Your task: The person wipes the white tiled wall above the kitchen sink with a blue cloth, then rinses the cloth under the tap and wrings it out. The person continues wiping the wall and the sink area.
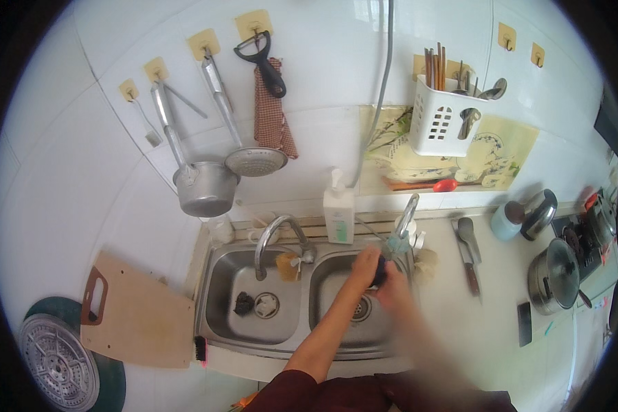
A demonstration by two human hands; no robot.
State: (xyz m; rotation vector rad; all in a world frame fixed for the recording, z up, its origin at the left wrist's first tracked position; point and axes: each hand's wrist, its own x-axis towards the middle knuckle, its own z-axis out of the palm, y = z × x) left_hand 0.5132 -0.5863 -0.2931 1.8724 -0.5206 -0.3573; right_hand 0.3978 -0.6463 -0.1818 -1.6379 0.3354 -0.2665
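Note:
Over the right basin of a steel double sink, my left hand and my right hand are close together around a small dark object. Fingers cover most of it, so its kind is unclear. Both hands grip it from opposite sides, and the right hand and forearm are blurred. Just above them is a chrome tap with pale blue material around its outlet. The basin's drain lies below my hands.
The left basin holds a black scrap beside its drain, under a curved faucet. A pump bottle stands behind. Rightward lie a knife and a lidded pot; a cutting board leans left.

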